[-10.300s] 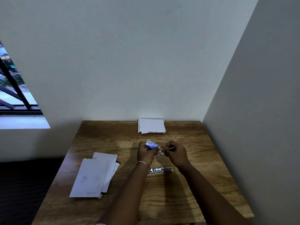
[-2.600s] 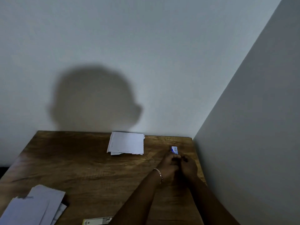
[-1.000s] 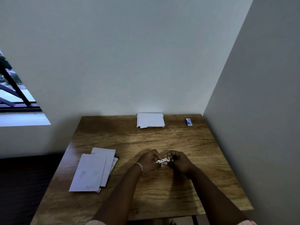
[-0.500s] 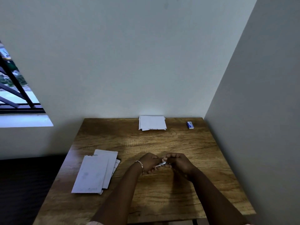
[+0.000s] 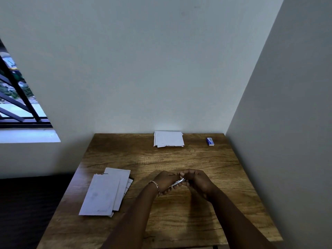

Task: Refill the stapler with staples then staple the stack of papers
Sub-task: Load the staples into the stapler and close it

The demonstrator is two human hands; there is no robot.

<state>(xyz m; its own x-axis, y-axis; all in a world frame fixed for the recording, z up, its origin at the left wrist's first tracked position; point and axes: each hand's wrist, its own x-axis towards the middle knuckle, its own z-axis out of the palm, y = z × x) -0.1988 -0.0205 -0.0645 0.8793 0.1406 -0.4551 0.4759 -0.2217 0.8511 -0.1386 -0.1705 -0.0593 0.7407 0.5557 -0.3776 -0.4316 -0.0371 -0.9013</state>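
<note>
A small silver stapler (image 5: 177,183) is held tilted between both hands, just above the middle of the wooden table (image 5: 224,177). My left hand (image 5: 165,182), with a bracelet at the wrist, grips its lower end. My right hand (image 5: 196,181) is closed on its upper end; the fingers hide most of the stapler. A blue and white staple box (image 5: 210,141) lies at the far right corner. A stack of white papers (image 5: 106,192) lies at the left of the table. A second white stack (image 5: 168,138) rests against the back wall.
The table stands in a corner, with walls close behind and on the right. A barred window (image 5: 16,101) opens on the left. The floor to the left of the table is dark.
The staple box left my hands and now lies at the far right corner. Both hands took up the stapler and hold it in the same spot, tilting it slightly over the last second.
</note>
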